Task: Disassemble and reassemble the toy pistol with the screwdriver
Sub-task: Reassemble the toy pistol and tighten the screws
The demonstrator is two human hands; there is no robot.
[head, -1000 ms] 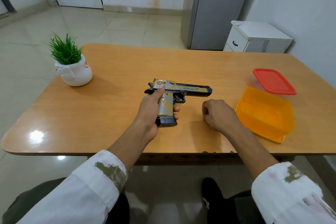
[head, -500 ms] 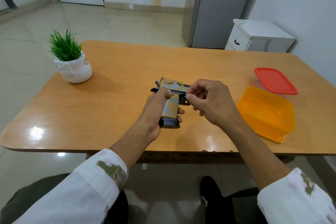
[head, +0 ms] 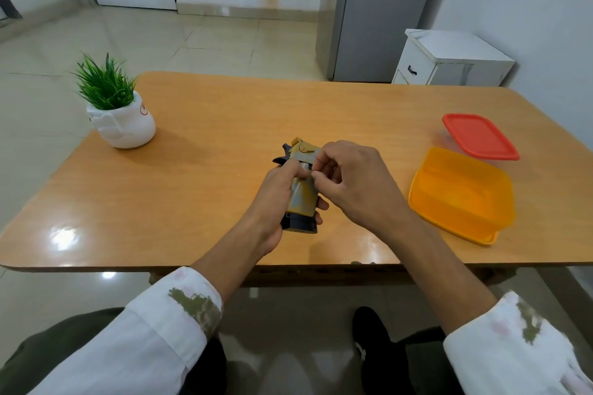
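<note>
The toy pistol (head: 301, 196), gold and grey with a black base, is held over the middle of the wooden table (head: 224, 125). My left hand (head: 276, 199) grips its handle from the left, thumb up along the back. My right hand (head: 356, 186) covers the slide and barrel from the right, fingers curled round the top near the trigger area. The barrel is hidden behind that hand. No screwdriver shows in view.
An open orange container (head: 462, 196) sits to the right of my hands, its red lid (head: 479, 139) behind it. A white pot with a green plant (head: 120, 115) stands at the table's left. A white cabinet (head: 449, 58) is beyond the table.
My right hand came off the table and moved left onto the pistol's slide. My left hand lifted the pistol slightly and tilted it upright.
</note>
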